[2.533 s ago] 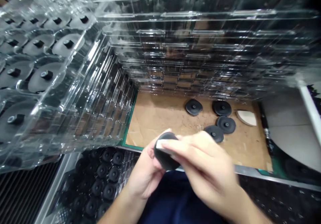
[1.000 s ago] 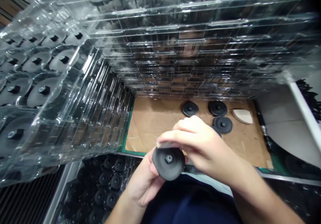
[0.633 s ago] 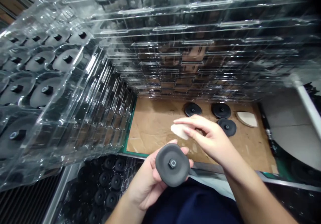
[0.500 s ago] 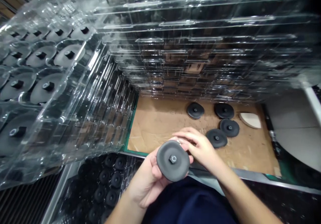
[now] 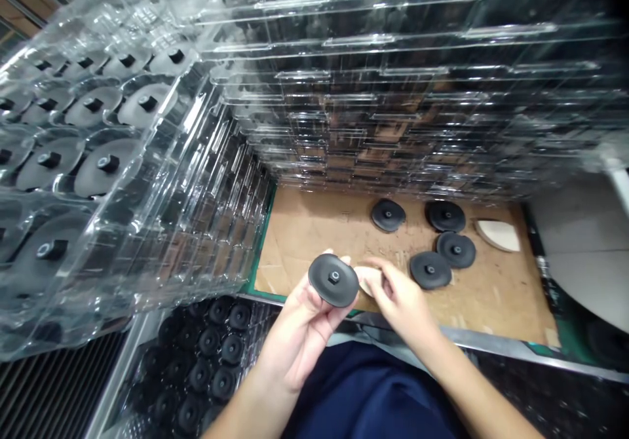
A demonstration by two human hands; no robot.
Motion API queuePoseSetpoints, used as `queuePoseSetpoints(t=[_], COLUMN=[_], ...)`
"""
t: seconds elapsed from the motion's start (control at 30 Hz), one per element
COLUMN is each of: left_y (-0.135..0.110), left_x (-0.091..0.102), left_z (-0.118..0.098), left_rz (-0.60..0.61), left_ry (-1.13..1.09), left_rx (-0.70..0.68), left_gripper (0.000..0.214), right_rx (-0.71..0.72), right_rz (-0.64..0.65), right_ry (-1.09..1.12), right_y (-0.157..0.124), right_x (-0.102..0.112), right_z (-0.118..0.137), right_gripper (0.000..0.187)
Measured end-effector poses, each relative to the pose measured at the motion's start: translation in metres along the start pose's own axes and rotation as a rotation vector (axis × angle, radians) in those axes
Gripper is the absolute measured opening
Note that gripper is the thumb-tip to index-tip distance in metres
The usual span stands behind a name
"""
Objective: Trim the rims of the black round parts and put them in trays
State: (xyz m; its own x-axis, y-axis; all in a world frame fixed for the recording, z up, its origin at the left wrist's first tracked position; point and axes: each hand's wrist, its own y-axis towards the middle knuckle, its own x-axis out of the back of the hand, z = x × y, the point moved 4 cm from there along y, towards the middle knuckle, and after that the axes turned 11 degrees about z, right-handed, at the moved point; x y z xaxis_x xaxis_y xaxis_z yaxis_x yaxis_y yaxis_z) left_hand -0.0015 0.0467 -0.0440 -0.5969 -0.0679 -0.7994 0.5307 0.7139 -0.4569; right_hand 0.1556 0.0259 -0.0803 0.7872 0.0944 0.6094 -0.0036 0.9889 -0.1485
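My left hand grips a black rounded disc by its edge, with the disc's raised centre stub facing up toward me. Close beside it, my right hand pinches a pale cream, flat piece between thumb and fingers, near the disc's right edge. Part of that pale piece is hidden by the fingers. Several similar discs lie on the cardboard sheet, among them one disc at the back and another disc just right of my right hand.
A second pale wedge-shaped piece lies at the cardboard's right. Tall stacks of clear plastic trays wall in the back, and another tray stack at left holds discs. Lower left, a tray of discs sits below the bench edge.
My left hand has raised and tilted the disc slightly away from me. The pale piece in my right hand now shows, as that hand has moved a little apart from the disc.
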Motion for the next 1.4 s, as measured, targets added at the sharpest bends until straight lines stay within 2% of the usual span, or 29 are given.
queuePoseSetpoints(t=[0.1, 0.2, 0.23, 0.3, 0.37, 0.4, 0.5, 0.53, 0.6, 0.67, 0.73, 0.83, 0.87, 0.93, 1.0, 1.1, 1.2, 1.27, 1.33, 1.4], left_y=[-0.001, -0.001, -0.002, -0.003, -0.003, -0.003, -0.003, -0.003, -0.003, -0.003, -0.003, -0.003, -0.003, -0.005, -0.006, -0.004, -0.001, -0.001, -0.002, -0.004], left_x=[-0.002, -0.007, -0.007, -0.007, -0.008, -0.01, -0.014, -0.015, -0.015, -0.013, -0.013, -0.017, -0.017, -0.017, -0.016, -0.018, -0.024, -0.025, -0.024, -0.022], left_z=[0.003, 0.007, 0.008, 0.008, 0.006, 0.005, 0.004, 0.004, 0.001, 0.0, 0.002, 0.005, 0.004, 0.002, -0.001, -0.003, -0.003, -0.003, -0.005, -0.005], left_rz=[0.001, 0.019, 0.011, -0.026, -0.046, -0.039, 0.015, 0.023, 0.01, -0.029, -0.049, -0.005, 0.008, 0.014, -0.007, -0.034, -0.018, -0.018, -0.053, -0.076], left_ry=[0.021, 0.083, 0.113, 0.165, 0.189, 0.193, 0.195, 0.196, 0.194, 0.205, 0.225, 0.231, 0.223, 0.207, 0.212, 0.234, 0.192, 0.165, 0.183, 0.211], left_rx=[-0.033, -0.014, 0.004, 0.019, -0.004, -0.009, 0.011, 0.013, -0.004, -0.013, -0.006, 0.012, 0.012, 0.0, -0.01, -0.041, -0.075, -0.079, -0.092, -0.109], left_gripper=[0.053, 0.053, 0.052, 0.05, 0.051, 0.05, 0.043, 0.042, 0.045, 0.05, 0.057, 0.057, 0.054, 0.048, 0.051, 0.054, 0.049, 0.046, 0.047, 0.051], right_rx=[0.067, 0.325, 0.392, 0.417, 0.367, 0.359, 0.452, 0.481, 0.49, 0.41, 0.362, 0.45, 0.486, 0.487, 0.387, 0.258, 0.337, 0.37, 0.32, 0.275], right_rz=[-0.049, -0.062, -0.018, 0.14, 0.266, 0.254, 0.009, -0.026, 0.044, 0.162, 0.124, -0.026, -0.017, 0.091, 0.168, 0.078, -0.016, 0.034, 0.071, 0.049], right_ry=[0.091, 0.175, 0.18, 0.168, 0.148, 0.142, 0.158, 0.186, 0.245, 0.263, 0.237, 0.215, 0.234, 0.264, 0.239, 0.098, 0.058, 0.116, 0.151, 0.13], right_y=[0.004, -0.002, -0.004, -0.004, -0.002, 0.0, -0.001, -0.004, -0.008, -0.008, -0.005, -0.003, -0.004, -0.007, -0.012, -0.018, -0.022, -0.021, -0.017, -0.015], right_x=[0.03, 0.051, 0.053, 0.05, 0.045, 0.045, 0.05, 0.051, 0.049, 0.047, 0.048, 0.053, 0.053, 0.052, 0.055, 0.064, 0.069, 0.067, 0.065, 0.066], right_z=[0.04, 0.089, 0.101, 0.114, 0.115, 0.115, 0.117, 0.117, 0.117, 0.115, 0.114, 0.119, 0.119, 0.114, 0.104, 0.092, 0.098, 0.102, 0.102, 0.102], right_gripper=[0.022, 0.021, 0.022, 0.021, 0.02, 0.019, 0.023, 0.024, 0.023, 0.019, 0.018, 0.022, 0.022, 0.021, 0.018, 0.017, 0.02, 0.019, 0.017, 0.016])
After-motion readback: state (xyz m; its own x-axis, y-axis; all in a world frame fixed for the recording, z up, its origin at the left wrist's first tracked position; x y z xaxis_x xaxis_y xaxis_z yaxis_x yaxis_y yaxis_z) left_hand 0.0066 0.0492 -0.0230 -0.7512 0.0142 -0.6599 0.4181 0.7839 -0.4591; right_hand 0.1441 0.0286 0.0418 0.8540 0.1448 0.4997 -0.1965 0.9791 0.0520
